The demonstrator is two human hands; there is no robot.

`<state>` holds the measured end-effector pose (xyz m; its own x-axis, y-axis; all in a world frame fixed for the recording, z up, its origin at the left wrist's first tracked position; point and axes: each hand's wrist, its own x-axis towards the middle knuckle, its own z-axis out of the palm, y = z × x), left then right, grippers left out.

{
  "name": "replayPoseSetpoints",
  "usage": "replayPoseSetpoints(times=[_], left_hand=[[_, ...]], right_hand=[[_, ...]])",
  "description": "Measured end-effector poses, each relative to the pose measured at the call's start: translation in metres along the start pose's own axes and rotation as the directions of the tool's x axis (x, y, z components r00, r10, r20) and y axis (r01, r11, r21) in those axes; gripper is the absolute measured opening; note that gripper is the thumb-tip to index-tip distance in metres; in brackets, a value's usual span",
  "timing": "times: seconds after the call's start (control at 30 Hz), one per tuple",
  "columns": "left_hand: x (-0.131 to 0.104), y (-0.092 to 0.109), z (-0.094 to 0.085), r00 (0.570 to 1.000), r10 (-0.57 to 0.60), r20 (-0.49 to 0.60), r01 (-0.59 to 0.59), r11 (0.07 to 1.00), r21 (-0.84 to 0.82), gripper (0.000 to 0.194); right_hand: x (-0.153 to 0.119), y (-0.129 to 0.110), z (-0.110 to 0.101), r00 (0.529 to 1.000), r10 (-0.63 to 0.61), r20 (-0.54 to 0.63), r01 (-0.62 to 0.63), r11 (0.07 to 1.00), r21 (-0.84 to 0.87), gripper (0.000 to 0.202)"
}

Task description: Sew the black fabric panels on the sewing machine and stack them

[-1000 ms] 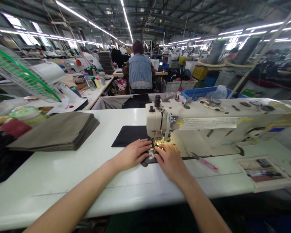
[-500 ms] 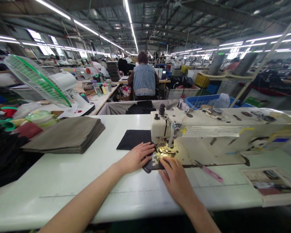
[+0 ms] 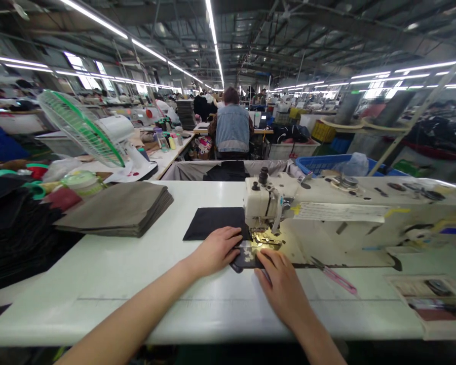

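Note:
A black fabric piece (image 3: 213,223) lies flat on the table, its right end reaching under the head of the sewing machine (image 3: 264,203). My left hand (image 3: 220,248) rests flat over the fabric's near right corner, fingers stretched toward the presser foot. Just in front of the brass-coloured needle plate (image 3: 268,241), my right hand (image 3: 279,279) has its fingertips on the machine bed, fingers slightly bent and apart. I see nothing held in it. Pink-handled thread snips (image 3: 338,280) lie to its right.
A stack of grey-brown fabric pieces (image 3: 116,208) sits at the left, beside a dark pile (image 3: 15,228). Behind it stands a white and green fan (image 3: 95,134). A small tray (image 3: 433,304) is at the right. Beyond the table a person in a denim vest (image 3: 232,129) sits facing away.
The whole view has shifted a little, so things appear further right. Relative to the machine, the black fabric and my left hand have moved slightly left. My right hand stays by the needle plate.

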<state>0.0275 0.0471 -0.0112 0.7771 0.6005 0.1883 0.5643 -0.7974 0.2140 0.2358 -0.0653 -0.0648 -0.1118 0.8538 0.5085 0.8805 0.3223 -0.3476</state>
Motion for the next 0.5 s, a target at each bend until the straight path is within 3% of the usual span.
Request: replayPoseSetpoints(times=[0.13,0.23,0.3,0.4,0.5], left_hand=[[-0.010,0.002,-0.001,0.958,-0.281,-0.062,0.286,0.952,0.109,0.044],[-0.013,-0.002,0.000,0.923,-0.384,-0.021,0.382,0.913,0.143,0.069],[-0.016,-0.009,-0.007,0.897,-0.441,-0.018,0.438,0.885,0.159,0.072],[-0.026,-0.032,-0.036,0.836,-0.544,-0.072,0.546,0.813,0.200,0.044],[-0.050,-0.067,-0.079,0.703,-0.693,-0.162,0.709,0.661,0.247,0.032]], right_hand=[[-0.002,0.005,0.003,0.999,-0.034,-0.002,0.034,0.999,-0.006,0.030],[-0.006,0.011,0.007,0.996,-0.086,-0.032,0.085,0.996,-0.012,0.030],[-0.008,0.017,0.011,0.990,-0.123,-0.069,0.122,0.992,-0.013,0.031],[-0.010,0.023,0.016,0.978,-0.174,-0.113,0.173,0.985,-0.025,0.033],[-0.010,0.026,0.018,0.966,-0.218,-0.139,0.214,0.976,-0.046,0.037]])
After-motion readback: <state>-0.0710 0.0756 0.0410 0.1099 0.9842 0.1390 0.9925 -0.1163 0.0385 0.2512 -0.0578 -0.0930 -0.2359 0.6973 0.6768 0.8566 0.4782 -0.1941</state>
